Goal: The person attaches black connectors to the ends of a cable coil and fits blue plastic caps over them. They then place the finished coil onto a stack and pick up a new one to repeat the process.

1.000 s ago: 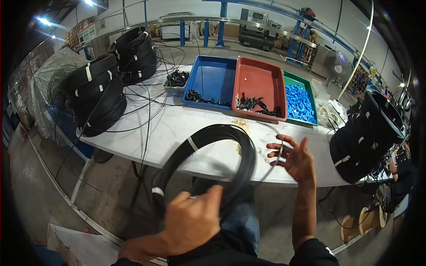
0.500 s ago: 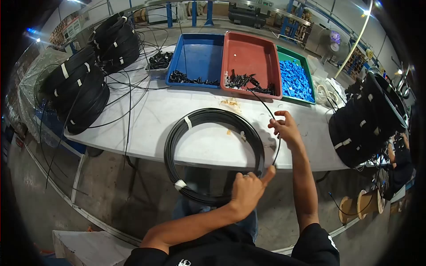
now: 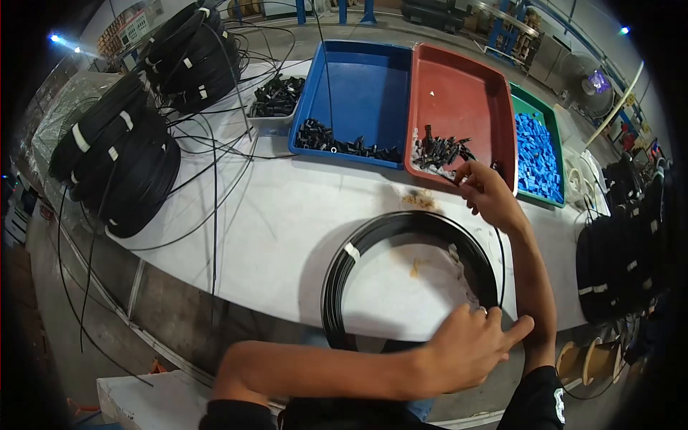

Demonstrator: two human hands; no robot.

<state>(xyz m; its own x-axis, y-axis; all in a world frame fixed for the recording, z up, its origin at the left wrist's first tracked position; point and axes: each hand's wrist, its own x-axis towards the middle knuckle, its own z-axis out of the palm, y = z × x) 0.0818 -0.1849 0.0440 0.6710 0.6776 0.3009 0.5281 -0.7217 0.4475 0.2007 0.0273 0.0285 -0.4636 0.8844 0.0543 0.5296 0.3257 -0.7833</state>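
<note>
A coil of black cable (image 3: 334,301) bound with white tape rests at the table's front edge. My left hand (image 3: 469,347) is closed on the coil's lower right side, thumb or index finger stretched out to the right. My right hand (image 3: 489,195) is pinched at the front rim of the red tray (image 3: 459,79), with a short dark cable end by its fingertips. The loose cable (image 3: 502,269) rises from the coil and passes behind my right wrist. Small black connectors (image 3: 441,150) lie in the red tray just beyond my right fingers.
A blue tray (image 3: 365,79) holds more black parts, and a green tray (image 3: 555,118) holds small blue pieces. A white bin (image 3: 276,122) of black parts stands left of them. Stacked cable coils flank the white table (image 3: 244,251), with loose cable strands trailing across its left side.
My right hand has moved up and forward to the red tray's front rim with the cable end. My left hand and the coil appear further right and lower as the view has shifted.
</note>
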